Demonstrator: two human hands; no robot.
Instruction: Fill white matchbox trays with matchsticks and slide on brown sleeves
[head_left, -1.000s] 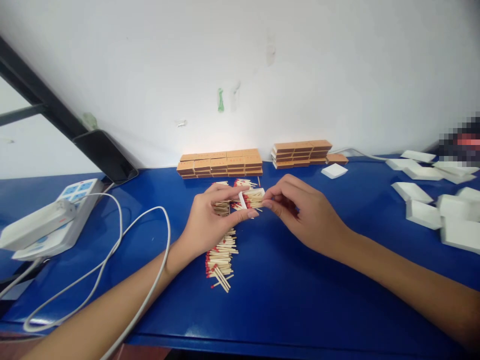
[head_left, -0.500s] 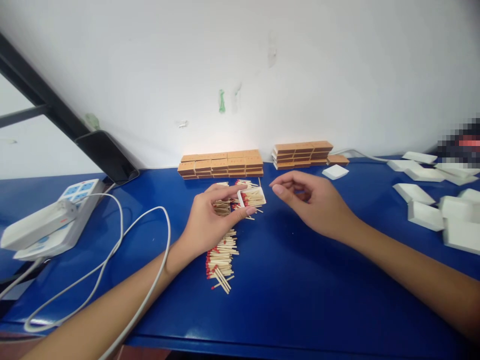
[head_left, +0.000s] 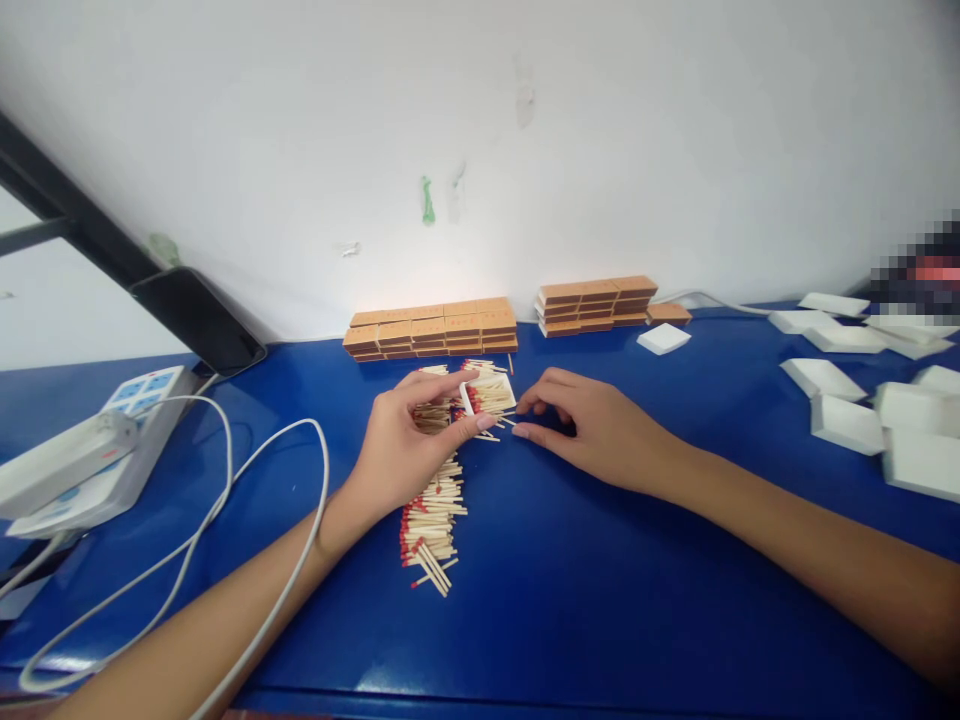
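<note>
My left hand (head_left: 420, 425) is closed around a small white matchbox tray (head_left: 466, 397), thumb at the near side and index finger along the far side. Matches (head_left: 489, 393) with red heads fill the tray, heads toward my left palm. My right hand (head_left: 581, 425) is just right of the tray's end, fingers curled and a small gap between thumb and index finger. A loose match (head_left: 507, 420) points out toward that gap; whether the fingertips touch it I cannot tell. A long pile of loose matches (head_left: 435, 510) lies under and in front of my left hand, partly hidden by it.
Orange-brown matchboxes stand in a left stack (head_left: 431, 328) and a right stack (head_left: 596, 305) along the wall. White empty trays (head_left: 847, 425) lie at right, one tray (head_left: 664, 339) nearer. At left are a power strip (head_left: 105, 450), a looping white cable (head_left: 225, 480) and a black phone (head_left: 199, 315).
My right hand has moved left and slightly down, to the end of the tray. My left hand keeps hold of the tray, which is tilted a little differently. The view has shifted slightly.
</note>
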